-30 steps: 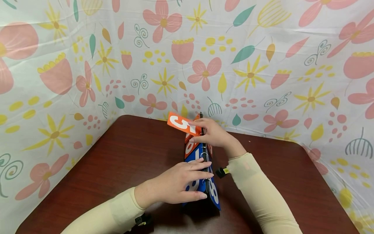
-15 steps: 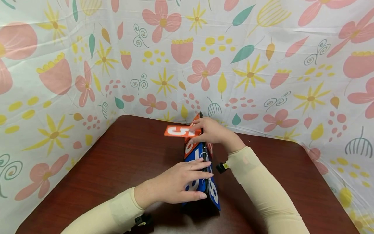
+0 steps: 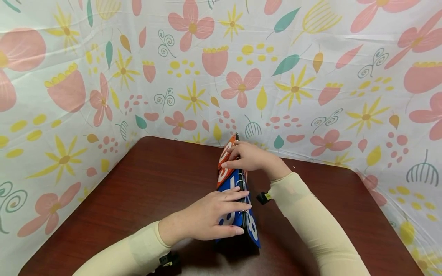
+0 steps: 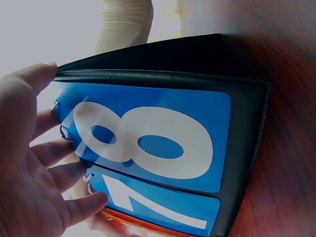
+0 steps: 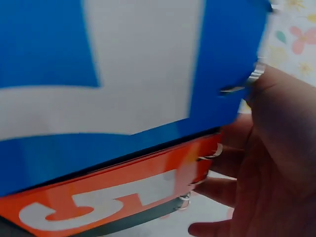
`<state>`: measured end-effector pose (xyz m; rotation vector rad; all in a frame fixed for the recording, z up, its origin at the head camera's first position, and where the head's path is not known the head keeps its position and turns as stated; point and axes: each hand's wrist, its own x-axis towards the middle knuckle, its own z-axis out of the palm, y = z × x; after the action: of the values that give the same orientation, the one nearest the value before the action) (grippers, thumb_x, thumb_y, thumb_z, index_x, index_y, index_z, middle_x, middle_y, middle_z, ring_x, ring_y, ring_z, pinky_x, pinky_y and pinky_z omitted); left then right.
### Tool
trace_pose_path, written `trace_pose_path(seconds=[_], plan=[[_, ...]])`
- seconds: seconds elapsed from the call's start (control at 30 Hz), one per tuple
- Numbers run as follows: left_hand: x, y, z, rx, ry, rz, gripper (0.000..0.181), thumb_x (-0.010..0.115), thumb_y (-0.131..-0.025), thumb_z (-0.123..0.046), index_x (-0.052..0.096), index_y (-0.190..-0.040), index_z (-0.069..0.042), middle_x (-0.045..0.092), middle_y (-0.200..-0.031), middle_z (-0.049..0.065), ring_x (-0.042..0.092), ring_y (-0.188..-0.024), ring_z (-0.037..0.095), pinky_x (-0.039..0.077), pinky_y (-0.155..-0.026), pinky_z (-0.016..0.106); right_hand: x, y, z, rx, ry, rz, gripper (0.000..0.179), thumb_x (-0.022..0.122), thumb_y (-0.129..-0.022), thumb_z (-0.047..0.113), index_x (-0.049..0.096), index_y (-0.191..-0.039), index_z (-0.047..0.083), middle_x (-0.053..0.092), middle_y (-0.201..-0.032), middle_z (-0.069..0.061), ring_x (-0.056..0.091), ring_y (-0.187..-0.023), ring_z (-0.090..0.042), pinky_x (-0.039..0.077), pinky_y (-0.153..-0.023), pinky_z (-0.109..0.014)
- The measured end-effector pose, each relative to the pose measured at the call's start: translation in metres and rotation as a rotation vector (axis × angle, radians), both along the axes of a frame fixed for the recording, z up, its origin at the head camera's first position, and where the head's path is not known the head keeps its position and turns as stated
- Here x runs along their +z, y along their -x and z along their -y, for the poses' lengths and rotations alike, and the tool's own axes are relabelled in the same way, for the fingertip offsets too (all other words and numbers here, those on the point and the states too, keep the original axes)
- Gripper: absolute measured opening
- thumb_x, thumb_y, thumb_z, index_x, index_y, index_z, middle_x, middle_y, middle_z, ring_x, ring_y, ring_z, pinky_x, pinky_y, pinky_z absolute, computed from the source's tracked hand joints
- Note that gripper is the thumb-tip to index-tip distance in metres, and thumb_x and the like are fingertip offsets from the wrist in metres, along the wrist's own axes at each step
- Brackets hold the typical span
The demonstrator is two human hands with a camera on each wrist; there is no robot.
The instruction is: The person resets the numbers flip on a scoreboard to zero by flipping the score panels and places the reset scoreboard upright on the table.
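A flip scoreboard [image 3: 245, 209] with a black tent-shaped stand, blue and orange number cards and metal rings stands lengthwise away from me. My left hand [image 3: 207, 216] rests across its near end, fingers spread over the ringed ridge, thumb at the near corner. Below that hand, in the left wrist view, a blue card [image 4: 163, 140] reads 8. My right hand [image 3: 253, 157] lies over the far ridge by the orange cards [image 3: 224, 176], thumb on their left side. In the right wrist view, its loosely bent fingers are at the rings beyond an orange card [image 5: 98, 205] reading 5.
The scoreboard stands on a dark red-brown table [image 3: 155, 191] with rounded far corners. A white cloth [image 3: 138, 57] printed with flowers and leaves hangs behind and on both sides. A small black wrist device [image 3: 264, 197] sits under the right cuff.
The orange 5 card, which stuck out to the left from my right hand, has dropped flat against the scoreboard's left face. My left hand has stayed in place.
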<state>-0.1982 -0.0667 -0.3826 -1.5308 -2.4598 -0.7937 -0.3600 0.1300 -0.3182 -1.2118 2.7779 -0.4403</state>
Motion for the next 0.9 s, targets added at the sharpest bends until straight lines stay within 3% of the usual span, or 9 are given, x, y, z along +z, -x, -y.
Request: trace_pose_path(seconds=[0.1,0.2,0.3,0.4,0.53,0.7,0.9], plan=[[0.0,0.0,0.001,-0.002,0.003,0.0,0.054,0.057,-0.103,-0.05,0.054,-0.151,-0.025,0.037,-0.167,-0.003,0.029,-0.158,0.021,0.035,-0.124,0.049,0.0,0.0,-0.011,-0.007,0.155,0.055,0.041,0.071,-0.094,0.05,0.077,-0.122,0.021,0.067,-0.139,-0.005,0.061,-0.129,-0.028,0.052,-0.106,-0.053],[0.0,0.0,0.001,-0.008,0.001,0.015,0.054,0.057,-0.103,-0.05,0.053,-0.151,-0.025,0.036,-0.167,-0.003,0.028,-0.159,0.022,0.035,-0.124,0.049,-0.008,0.001,-0.026,-0.078,0.356,0.105,0.048,0.074,-0.094,0.044,0.07,-0.133,0.018,0.067,-0.138,-0.005,0.064,-0.124,-0.029,0.051,-0.107,-0.057],[0.0,0.0,0.001,-0.008,-0.001,0.021,0.054,0.056,-0.103,-0.05,0.052,-0.151,-0.026,0.035,-0.167,-0.004,0.028,-0.159,0.022,0.035,-0.124,0.049,-0.024,0.006,-0.04,-0.152,0.547,0.138,0.046,0.075,-0.095,0.034,0.066,-0.132,0.009,0.067,-0.133,-0.012,0.063,-0.126,-0.03,0.05,-0.109,-0.056],[0.0,0.0,0.001,-0.002,-0.003,0.022,0.054,0.056,-0.103,-0.051,0.052,-0.152,-0.027,0.035,-0.167,-0.005,0.029,-0.158,0.022,0.036,-0.124,0.049,-0.045,0.012,-0.052,-0.188,0.669,0.202,0.04,0.074,-0.095,0.022,0.061,-0.129,0.003,0.067,-0.123,-0.019,0.067,-0.112,-0.03,0.058,-0.098,-0.044],[0.0,0.0,0.001,0.001,-0.006,0.017,0.054,0.057,-0.103,-0.051,0.053,-0.151,-0.027,0.037,-0.167,-0.004,0.029,-0.158,0.022,0.036,-0.124,0.049,-0.076,0.019,-0.064,-0.203,0.676,0.299,0.04,0.072,-0.096,0.017,0.057,-0.129,0.001,0.066,-0.119,-0.021,0.065,-0.105,-0.024,0.056,-0.091,-0.031],[-0.001,0.001,0.001,0.0,-0.011,0.013,0.054,0.058,-0.102,-0.05,0.054,-0.15,-0.025,0.037,-0.166,-0.004,0.029,-0.158,0.022,0.035,-0.125,0.048,-0.106,0.025,-0.071,-0.202,0.646,0.425,0.042,0.073,-0.096,0.023,0.058,-0.131,0.005,0.064,-0.126,-0.021,0.061,-0.111,-0.024,0.055,-0.096,-0.038],[-0.001,0.0,0.001,0.004,-0.008,0.024,0.054,0.057,-0.103,-0.051,0.053,-0.151,-0.026,0.036,-0.167,-0.006,0.028,-0.159,0.02,0.035,-0.124,0.049,-0.122,0.029,-0.072,-0.286,0.635,0.505,0.048,0.075,-0.095,0.031,0.057,-0.133,0.009,0.061,-0.133,-0.021,0.06,-0.11,-0.029,0.06,-0.089,-0.043]])
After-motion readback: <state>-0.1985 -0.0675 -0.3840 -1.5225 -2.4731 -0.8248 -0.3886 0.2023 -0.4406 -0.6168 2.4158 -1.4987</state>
